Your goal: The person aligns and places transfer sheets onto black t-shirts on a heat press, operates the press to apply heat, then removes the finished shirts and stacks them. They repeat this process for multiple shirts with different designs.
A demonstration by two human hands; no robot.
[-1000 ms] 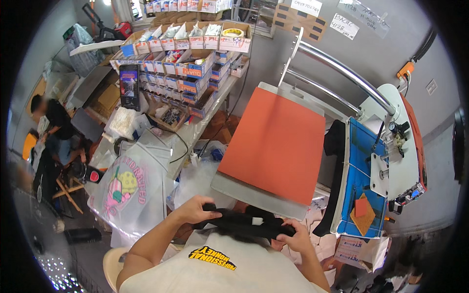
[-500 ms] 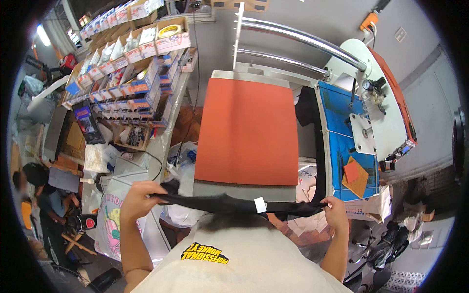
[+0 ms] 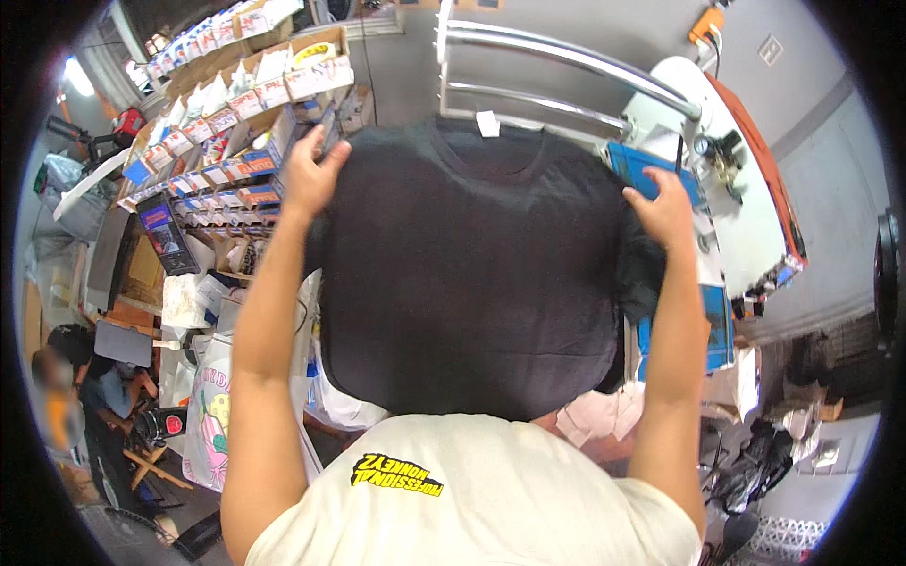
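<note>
A black T-shirt [image 3: 472, 274] lies spread over the press platen, its collar at the far end with a small white label [image 3: 488, 124] at the neck; the orange pad is hidden beneath it. My left hand [image 3: 316, 170] is at the shirt's upper left shoulder, thumb and fingers apart. At the upper right shoulder, my right hand [image 3: 661, 208] has bent fingers, apart, close to the cloth. Whether either hand touches the fabric is hard to tell.
Stacked cardboard bins [image 3: 217, 141] and a phone [image 3: 168, 235] are on the left table. The heat press's white upper arm [image 3: 746, 198], blue screen frames [image 3: 703, 330] and chrome rails [image 3: 566, 52] stand right and behind. A co-worker [image 3: 104, 396] sits at lower left.
The bunched black cloth held low across my body has moved forward and now covers the orange platen as a spread shirt. Both hands moved up to its shoulders and loosened their grip.
</note>
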